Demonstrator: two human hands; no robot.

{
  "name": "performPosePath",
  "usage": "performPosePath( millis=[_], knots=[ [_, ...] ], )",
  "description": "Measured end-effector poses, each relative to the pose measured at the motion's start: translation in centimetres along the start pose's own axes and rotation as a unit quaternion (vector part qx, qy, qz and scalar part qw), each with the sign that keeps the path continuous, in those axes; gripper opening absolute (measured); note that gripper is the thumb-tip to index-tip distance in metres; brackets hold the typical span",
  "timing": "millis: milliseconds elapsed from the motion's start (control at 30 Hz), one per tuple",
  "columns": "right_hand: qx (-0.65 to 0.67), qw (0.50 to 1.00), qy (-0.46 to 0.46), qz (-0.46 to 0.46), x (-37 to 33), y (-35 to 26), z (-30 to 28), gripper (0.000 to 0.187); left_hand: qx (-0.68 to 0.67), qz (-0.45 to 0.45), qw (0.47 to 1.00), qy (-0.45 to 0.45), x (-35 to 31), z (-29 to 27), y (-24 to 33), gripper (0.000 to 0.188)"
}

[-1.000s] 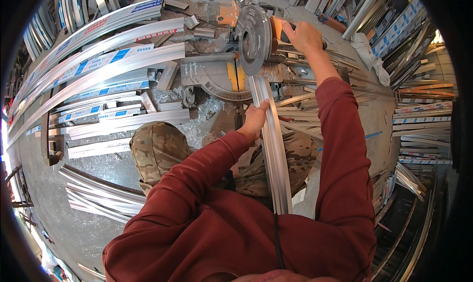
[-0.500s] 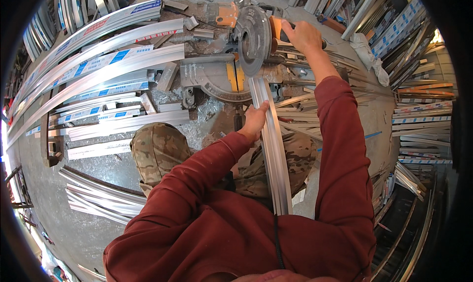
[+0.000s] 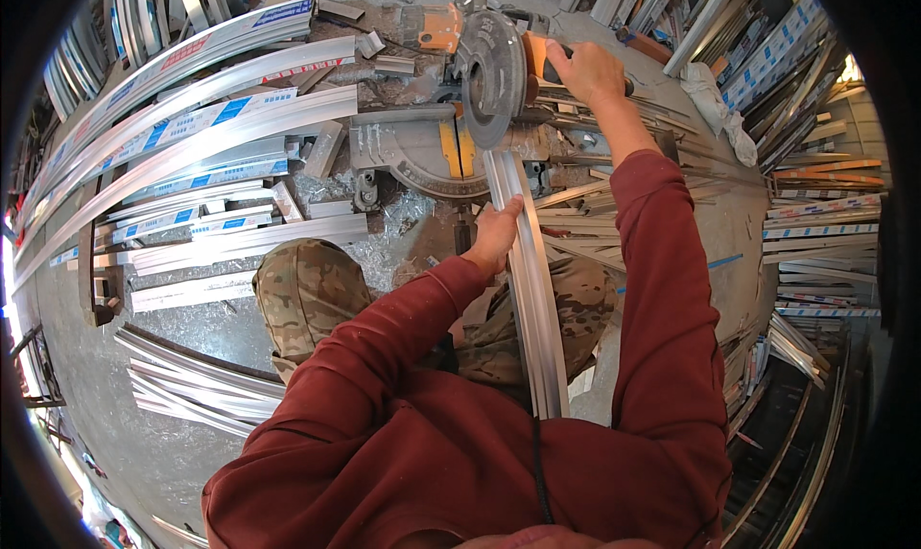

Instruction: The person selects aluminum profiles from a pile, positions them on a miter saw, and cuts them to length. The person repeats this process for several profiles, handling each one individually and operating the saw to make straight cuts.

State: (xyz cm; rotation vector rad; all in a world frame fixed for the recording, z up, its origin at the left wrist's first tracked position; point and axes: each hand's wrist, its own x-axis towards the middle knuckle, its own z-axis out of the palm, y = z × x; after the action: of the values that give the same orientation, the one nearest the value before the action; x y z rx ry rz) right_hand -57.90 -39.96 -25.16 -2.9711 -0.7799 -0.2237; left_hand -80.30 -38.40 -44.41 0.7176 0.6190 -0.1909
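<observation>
My left hand [image 3: 494,233] is closed around the edge of a long silver metal profile [image 3: 537,319], its thumb on the upper face. The profile runs from against my body up to the saw, its far end just below the round blade [image 3: 491,103]. My right hand [image 3: 587,71] grips the orange and black handle [image 3: 549,60] of the miter saw, whose head is raised above its round grey base [image 3: 408,151]. A yellow slotted insert [image 3: 451,149] shows in the base, left of the blade.
Long silver profiles [image 3: 230,127], some with blue-printed film, lie stacked to the left. A smaller bundle [image 3: 197,391] rests on the floor at lower left. Thin strips [image 3: 585,199] spread right of the saw, and racks of profiles [image 3: 825,233] stand farther right.
Almost nothing differs. Both hands keep their grips, and the saw head stays raised over the profile.
</observation>
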Motion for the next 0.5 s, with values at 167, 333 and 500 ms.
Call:
performPosePath(
  millis=[167,333,500],
  knots=[
    [-0.005,1.0,-0.009,0.002,-0.13,-0.26,-0.17,0.073,-0.002,0.002,1.0,-0.002,0.65,-0.36,-0.57,0.042],
    [0.0,1.0,0.005,0.0,-0.36,-0.05,0.16,0.072,-0.008,0.014,1.0,-0.002,0.28,-0.12,-0.34,0.039],
    [-0.002,1.0,0.009,-0.006,-0.47,-0.13,0.17,0.072,0.009,0.029,0.999,0.01,0.22,-0.09,-0.25,0.039]
  ],
)
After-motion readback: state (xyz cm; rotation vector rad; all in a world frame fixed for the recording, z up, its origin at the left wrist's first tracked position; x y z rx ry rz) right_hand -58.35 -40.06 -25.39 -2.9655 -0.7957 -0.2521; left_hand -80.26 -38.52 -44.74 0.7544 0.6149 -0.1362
